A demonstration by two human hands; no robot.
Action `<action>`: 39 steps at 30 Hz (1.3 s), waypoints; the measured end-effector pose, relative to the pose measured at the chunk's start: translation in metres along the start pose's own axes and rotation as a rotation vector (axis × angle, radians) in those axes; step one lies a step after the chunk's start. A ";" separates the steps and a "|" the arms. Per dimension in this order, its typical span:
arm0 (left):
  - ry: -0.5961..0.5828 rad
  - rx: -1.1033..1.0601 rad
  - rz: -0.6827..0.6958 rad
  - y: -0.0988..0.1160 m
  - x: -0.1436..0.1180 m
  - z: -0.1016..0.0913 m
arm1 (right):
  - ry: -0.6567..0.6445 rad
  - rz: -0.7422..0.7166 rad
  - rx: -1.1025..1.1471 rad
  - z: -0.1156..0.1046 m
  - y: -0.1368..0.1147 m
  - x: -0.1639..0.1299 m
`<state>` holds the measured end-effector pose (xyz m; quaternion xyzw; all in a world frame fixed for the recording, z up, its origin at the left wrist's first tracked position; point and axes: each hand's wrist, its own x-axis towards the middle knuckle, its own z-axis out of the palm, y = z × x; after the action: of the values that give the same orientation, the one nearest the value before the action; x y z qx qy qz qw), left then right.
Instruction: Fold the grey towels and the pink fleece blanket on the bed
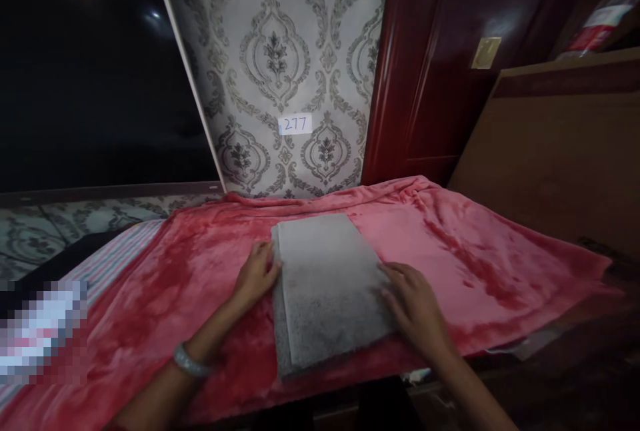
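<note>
A flat grey rectangular piece (333,284), perhaps folded cloth or a thin slab, lies on a pink-red plush blanket (200,264). Along its left side a second layer or edge strip shows. My left hand (257,274) is at that left edge, thumb and fingers apart and slightly bent, touching it or very close. By the right edge is my right hand (413,308), with fingers stretched out and a little blurred; the fingertips meet the edge. The undersides of the fingers are hidden, and neither hand visibly closes round the grey piece.
A large dark screen (95,84) stands at the back left, before patterned wallpaper (275,51) bearing a paper label (295,124). On the right, a cardboard box (555,151) carries a plastic bottle (600,24). Striped cloth (113,261) shows at the left.
</note>
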<state>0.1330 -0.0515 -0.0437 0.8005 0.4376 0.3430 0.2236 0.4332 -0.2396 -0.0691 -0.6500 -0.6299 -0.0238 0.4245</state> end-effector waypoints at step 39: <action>-0.394 0.510 0.159 0.023 0.044 0.037 | -0.716 -0.315 0.017 0.028 -0.091 0.021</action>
<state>0.1901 -0.0279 -0.0370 0.9133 0.3940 0.0774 0.0687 0.3469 -0.2206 -0.0277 -0.5090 -0.8304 0.1451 0.1744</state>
